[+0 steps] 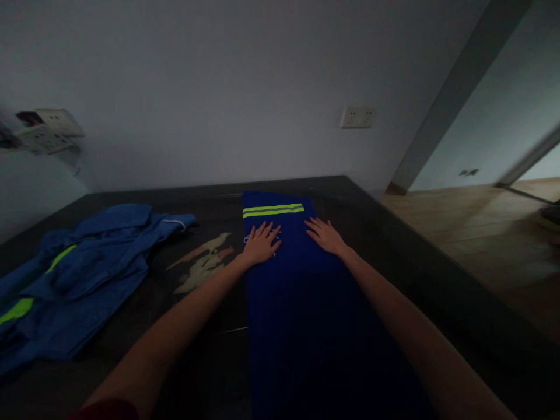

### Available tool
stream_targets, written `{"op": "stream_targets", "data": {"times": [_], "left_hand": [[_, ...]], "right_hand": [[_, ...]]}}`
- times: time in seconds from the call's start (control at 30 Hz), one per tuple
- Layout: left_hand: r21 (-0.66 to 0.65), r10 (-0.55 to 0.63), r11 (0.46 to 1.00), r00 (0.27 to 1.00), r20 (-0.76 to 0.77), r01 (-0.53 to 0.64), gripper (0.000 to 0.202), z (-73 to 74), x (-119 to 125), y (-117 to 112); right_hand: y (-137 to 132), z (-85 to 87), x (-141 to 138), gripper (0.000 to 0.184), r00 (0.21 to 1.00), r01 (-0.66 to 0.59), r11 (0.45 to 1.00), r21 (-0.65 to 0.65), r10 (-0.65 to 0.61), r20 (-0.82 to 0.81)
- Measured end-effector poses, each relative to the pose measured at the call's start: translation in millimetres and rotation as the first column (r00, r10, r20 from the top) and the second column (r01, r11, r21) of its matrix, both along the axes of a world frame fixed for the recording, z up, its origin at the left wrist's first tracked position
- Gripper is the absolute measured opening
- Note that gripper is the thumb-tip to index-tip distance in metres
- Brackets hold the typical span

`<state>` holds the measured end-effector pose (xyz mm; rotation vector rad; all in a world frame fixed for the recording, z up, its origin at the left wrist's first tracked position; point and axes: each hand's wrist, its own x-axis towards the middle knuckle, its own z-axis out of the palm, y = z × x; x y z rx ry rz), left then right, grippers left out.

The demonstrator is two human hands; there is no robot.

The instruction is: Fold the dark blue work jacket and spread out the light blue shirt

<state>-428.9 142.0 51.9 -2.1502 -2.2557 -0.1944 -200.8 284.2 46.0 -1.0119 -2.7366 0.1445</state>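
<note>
A dark blue garment [297,303], folded lengthwise into a long strip, lies on the dark table from its far side toward me. A yellow-green and grey reflective band [273,210] crosses its far end. My left hand [260,244] rests flat on its left part, fingers spread, just below the band and partly over a white marking. On the right edge lies my right hand [326,234], also flat with the fingers apart. Neither hand grasps anything. My forearms cover parts of the table, and the near end of the garment fades into shadow.
Left on the table [365,204] sits a crumpled blue garment [100,256] with yellow-green strips. A pale worn patch [203,265] marks the tabletop between the two garments. Behind is a wall with sockets [357,117]; wooden floor [455,233] lies beyond the right edge.
</note>
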Motion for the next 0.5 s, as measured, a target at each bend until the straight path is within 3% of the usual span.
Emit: {"op": "stream_targets", "data": {"times": [0.13,0.23,0.37,0.5], "left_hand": [[0.038,-0.01,0.999,1.0,-0.002,0.01,0.059,-1.4,1,-1],[0.079,-0.021,0.997,1.0,-0.015,0.022,0.056,1.9,4,-2],[0.202,-0.07,0.976,0.995,-0.064,0.082,0.044,19.2,15,-11],[0.31,-0.135,0.941,0.991,-0.022,0.135,0.034,41.5,38,-49]], "right_hand": [[-2,-1.8,-2,0.054,1.0,0.006,0.999,0.046,-0.006,-0.001],[-7,-0.8,-2,0.05,0.995,0.012,0.993,0.119,0.0,-0.097],[-18,8.4,0,0.041,0.972,0.04,0.981,0.191,0.006,-0.234],[-38,24.7,16,0.036,0.937,0.045,0.982,0.183,0.022,-0.349]]}}
